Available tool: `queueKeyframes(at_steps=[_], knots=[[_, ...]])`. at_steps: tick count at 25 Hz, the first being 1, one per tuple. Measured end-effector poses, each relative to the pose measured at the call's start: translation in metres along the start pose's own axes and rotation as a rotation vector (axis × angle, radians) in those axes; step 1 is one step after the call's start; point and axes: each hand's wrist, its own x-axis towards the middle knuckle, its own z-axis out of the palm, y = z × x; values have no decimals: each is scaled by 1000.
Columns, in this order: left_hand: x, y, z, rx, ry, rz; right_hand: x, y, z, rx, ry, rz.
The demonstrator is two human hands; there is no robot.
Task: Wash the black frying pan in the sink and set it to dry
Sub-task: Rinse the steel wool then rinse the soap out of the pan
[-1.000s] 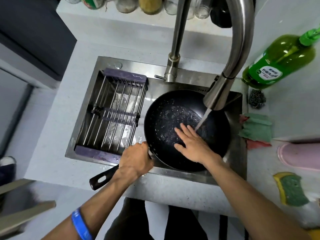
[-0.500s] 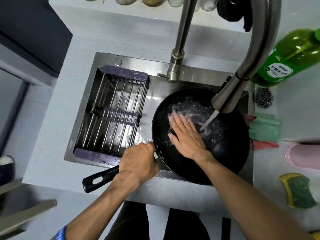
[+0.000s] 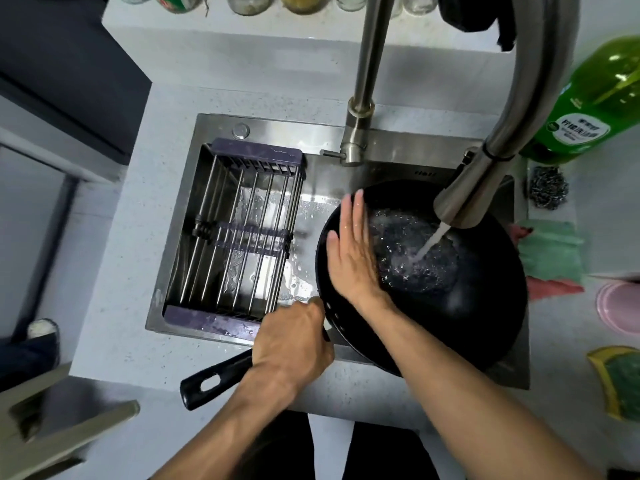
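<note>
The black frying pan (image 3: 460,313) lies in the right half of the steel sink (image 3: 214,129), its long handle sticking out over the front edge toward the lower left. My left hand (image 3: 291,341) grips the handle close to the pan's rim. My right hand (image 3: 353,251) lies flat with straight fingers on the pan's inner left wall. Water runs from the faucet spout (image 3: 464,199) into the pan's middle and pools there.
A wire drying rack (image 3: 239,237) with purple ends fills the sink's left half. On the right counter are a green detergent bottle (image 3: 595,109), a steel scourer (image 3: 549,190), green and red cloths (image 3: 550,251), a pink dish (image 3: 620,311) and a yellow-green sponge (image 3: 620,386).
My right hand has slid from the pan's middle, under the stream, up to its left inner wall. The left hand keeps its grip on the handle.
</note>
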Motion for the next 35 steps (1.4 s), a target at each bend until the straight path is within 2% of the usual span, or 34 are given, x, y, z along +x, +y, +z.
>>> queueKeyframes(at_steps=[1,2,5,6,9,10,11,13,15,18,19,22,25,28,29,30,32,34,35], knots=[[3,-1,-1,10,9,-11,-5,8,0,-37,-101,-70],[6,-3,-2,23,22,-11,-5,22,0,-105,-135,-56],[12,-4,-7,61,37,31,2,34,-13,-144,-33,320],[12,-3,-8,60,32,38,0,28,-13,-160,-70,276],[8,-11,-5,26,27,1,2,41,-21,-371,-228,-120],[5,-15,-3,23,31,-22,11,59,-35,-452,-264,-148],[3,-20,-3,25,42,-43,20,78,-53,-528,-287,-115],[3,-25,-3,41,75,-78,18,103,-85,-653,-291,68],[11,-25,-3,55,105,-112,-8,107,-88,-727,-365,145],[25,-23,0,43,122,-131,-54,95,-80,-604,-704,109],[28,-23,1,46,124,-129,-62,95,-79,-581,-740,92],[30,-23,4,61,129,-130,-70,86,-83,-685,-714,144],[33,-21,6,80,133,-115,-81,83,-86,-583,-897,184],[34,-21,11,61,110,-133,-82,83,-93,-708,-829,213],[36,-21,12,62,105,-130,-84,80,-92,-624,-868,238],[36,-19,14,70,99,-120,-88,67,-90,-436,-934,243],[36,-14,15,72,84,-85,-91,27,-68,74,-956,182],[32,-7,15,72,62,-55,-78,-13,-46,544,-745,186],[28,-5,17,77,57,-35,-63,-20,-41,626,-604,194]])
